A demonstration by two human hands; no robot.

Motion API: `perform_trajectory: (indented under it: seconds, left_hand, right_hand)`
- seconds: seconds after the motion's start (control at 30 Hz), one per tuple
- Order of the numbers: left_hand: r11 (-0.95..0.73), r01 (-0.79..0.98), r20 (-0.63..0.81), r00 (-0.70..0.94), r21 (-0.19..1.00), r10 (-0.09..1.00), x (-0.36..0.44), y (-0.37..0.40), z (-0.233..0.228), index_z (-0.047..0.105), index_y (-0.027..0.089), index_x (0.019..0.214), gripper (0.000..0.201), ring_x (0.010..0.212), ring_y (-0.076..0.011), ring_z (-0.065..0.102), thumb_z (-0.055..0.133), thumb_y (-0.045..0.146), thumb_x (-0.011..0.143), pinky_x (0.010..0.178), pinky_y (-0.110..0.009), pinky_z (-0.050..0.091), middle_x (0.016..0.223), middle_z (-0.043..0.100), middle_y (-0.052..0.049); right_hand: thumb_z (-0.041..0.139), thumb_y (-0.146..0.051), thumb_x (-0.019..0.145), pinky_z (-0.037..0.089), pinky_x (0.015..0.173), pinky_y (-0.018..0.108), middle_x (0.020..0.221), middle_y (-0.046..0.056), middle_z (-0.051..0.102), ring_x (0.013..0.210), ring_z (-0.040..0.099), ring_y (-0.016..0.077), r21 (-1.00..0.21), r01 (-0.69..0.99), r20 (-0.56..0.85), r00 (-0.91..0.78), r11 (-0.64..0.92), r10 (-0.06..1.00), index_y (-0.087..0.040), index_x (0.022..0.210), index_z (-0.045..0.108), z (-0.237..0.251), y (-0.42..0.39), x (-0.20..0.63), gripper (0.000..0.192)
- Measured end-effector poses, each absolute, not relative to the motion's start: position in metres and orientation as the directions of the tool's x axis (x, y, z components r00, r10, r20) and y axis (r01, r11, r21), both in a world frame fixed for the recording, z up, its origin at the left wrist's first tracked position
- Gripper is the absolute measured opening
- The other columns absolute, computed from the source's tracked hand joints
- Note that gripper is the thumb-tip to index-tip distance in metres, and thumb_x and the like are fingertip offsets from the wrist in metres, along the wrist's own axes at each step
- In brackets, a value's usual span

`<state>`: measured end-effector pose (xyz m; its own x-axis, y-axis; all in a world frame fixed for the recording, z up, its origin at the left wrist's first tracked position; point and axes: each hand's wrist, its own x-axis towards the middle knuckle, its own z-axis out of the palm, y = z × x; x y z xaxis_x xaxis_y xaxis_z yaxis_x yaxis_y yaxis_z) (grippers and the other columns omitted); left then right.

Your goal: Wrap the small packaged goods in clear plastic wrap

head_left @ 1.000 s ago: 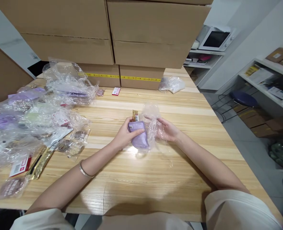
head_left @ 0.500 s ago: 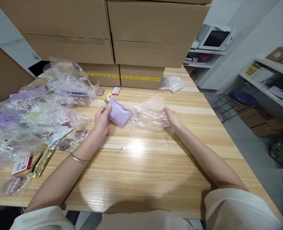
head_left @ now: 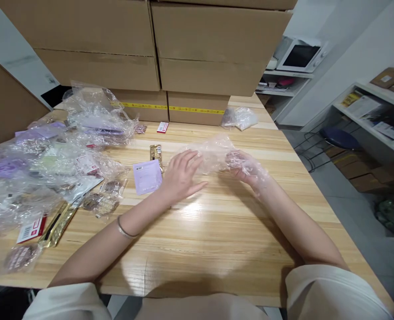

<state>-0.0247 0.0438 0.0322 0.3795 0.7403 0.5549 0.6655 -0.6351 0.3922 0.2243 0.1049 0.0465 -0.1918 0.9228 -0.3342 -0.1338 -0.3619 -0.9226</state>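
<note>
Over the wooden table (head_left: 217, 249), hands (head_left: 180, 177) angle inward, left fingers (head_left: 186, 157) spread

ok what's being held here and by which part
The right hand holds the clear plastic bag by its right end. The left hand is open at the other end; whether it touches cannot be told.
</note>
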Motion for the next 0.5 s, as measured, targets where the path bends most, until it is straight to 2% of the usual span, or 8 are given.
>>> perform_trajectory:
  seconds: [0.07, 0.13, 0.2, 0.23, 0.3, 0.37, 0.43, 0.5]
  left_hand:
    - [-0.597, 0.632, 0.522, 0.333, 0.495, 0.785, -0.006, 0.045, 0.035, 0.055, 0.018, 0.13, 0.05, 0.137, -0.034, 0.043, 0.064, 0.044, 0.088, 0.116, -0.051, 0.029, 0.141, 0.052, -0.018]
    - [-0.497, 0.528, 0.444, 0.235, 0.688, 0.865, 0.002, 0.049, 0.042, 0.061, 0.017, 0.116, 0.032, 0.128, -0.031, 0.053, 0.053, 0.039, 0.095, 0.111, -0.049, 0.036, 0.129, 0.062, -0.016]
    - [-0.347, 0.254, 0.309, 0.177, 0.903, 0.934, 0.003, 0.052, 0.052, 0.061, 0.018, 0.102, 0.027, 0.114, -0.0284, 0.063, 0.046, 0.041, 0.098, 0.101, -0.047, 0.047, 0.113, 0.069, -0.014]
    - [-0.247, 0.075, 0.231, 0.177, 0.966, 0.957, 0.002, 0.053, 0.059, 0.059, 0.018, 0.098, 0.028, 0.108, -0.028, 0.067, 0.047, 0.043, 0.098, 0.096, -0.047, 0.051, 0.109, 0.07, -0.013]
    - [-0.042, -0.232, 0.094, 0.215, 0.972, 0.972, -0.003, 0.052, 0.072, 0.055, 0.018, 0.096, 0.027, 0.099, -0.0288, 0.071, 0.053, 0.044, 0.094, 0.086, -0.049, 0.056, 0.111, 0.07, -0.013]
    - [0.097, -0.383, 0.001, 0.247, 0.919, 0.969, -0.009, 0.051, 0.082, 0.054, 0.018, 0.095, 0.023, 0.097, -0.0302, 0.072, 0.058, 0.04, 0.091, 0.084, -0.052, 0.057, 0.116, 0.069, -0.013]
    - [0.168, -0.448, -0.056, 0.252, 0.878, 0.966, -0.015, 0.054, 0.085, 0.055, 0.018, 0.091, 0.019, 0.099, -0.0306, 0.072, 0.059, 0.036, 0.09, 0.083, -0.051, 0.057, 0.117, 0.069, -0.012]
    - [0.226, -0.478, -0.106, 0.266, 0.848, 0.958, -0.022, 0.061, 0.078, 0.057, 0.018, 0.087, 0.018, 0.101, -0.0301, 0.071, 0.059, 0.036, 0.09, 0.08, -0.046, 0.058, 0.117, 0.069, -0.012]
  right_hand:
    - [0.052, -0.043, 0.09, 0.055, 0.066, 0.028, 0.088, 0.006, 0.071, 0.08, 0.066, 0.0188, -0.928, -0.168, -0.294, -0.223, -0.333, 0.93, -0.024, 0.088, 0.064, 0.062, 0.09, 0.219, 0.023]
    - [0.033, -0.054, 0.094, 0.057, 0.08, 0.038, 0.113, 0.008, 0.07, 0.104, 0.065, 0.0243, -0.954, -0.196, -0.171, -0.27, -0.228, 0.948, -0.026, 0.104, 0.066, 0.076, 0.081, 0.216, 0.045]
    - [0.021, -0.059, 0.094, 0.053, 0.092, 0.047, 0.134, 0.007, 0.061, 0.125, 0.057, 0.0285, -0.985, -0.168, -0.002, -0.275, -0.05, 0.962, -0.028, 0.122, 0.061, 0.082, 0.081, 0.218, 0.058]
    - [0.024, -0.058, 0.093, 0.051, 0.097, 0.049, 0.14, 0.006, 0.057, 0.13, 0.052, 0.0293, -0.993, -0.108, 0.064, -0.254, 0.038, 0.965, -0.029, 0.128, 0.058, 0.082, 0.084, 0.22, 0.057]
    - [0.045, -0.054, 0.087, 0.046, 0.104, 0.05, 0.146, 0.007, 0.052, 0.134, 0.049, 0.0304, -0.986, 0.078, 0.131, -0.166, 0.146, 0.977, -0.028, 0.134, 0.053, 0.075, 0.095, 0.225, 0.054]
    - [0.068, -0.045, 0.074, 0.042, 0.109, 0.049, 0.153, 0.01, 0.044, 0.135, 0.047, 0.0312, -0.961, 0.234, 0.133, -0.073, 0.146, 0.988, -0.026, 0.142, 0.044, 0.064, 0.105, 0.228, 0.074]
    - [0.077, -0.04, 0.069, 0.042, 0.11, 0.047, 0.158, 0.014, 0.036, 0.135, 0.047, 0.0302, -0.968, 0.247, 0.032, -0.061, 0.046, 0.998, -0.025, 0.152, 0.029, 0.052, 0.109, 0.228, 0.097]
    - [0.075, -0.04, 0.073, 0.046, 0.106, 0.044, 0.154, 0.016, 0.042, 0.13, 0.053, 0.0279, -0.977, 0.172, -0.149, -0.13, -0.126, 0.98, -0.024, 0.156, 0.018, 0.042, 0.109, 0.225, 0.102]
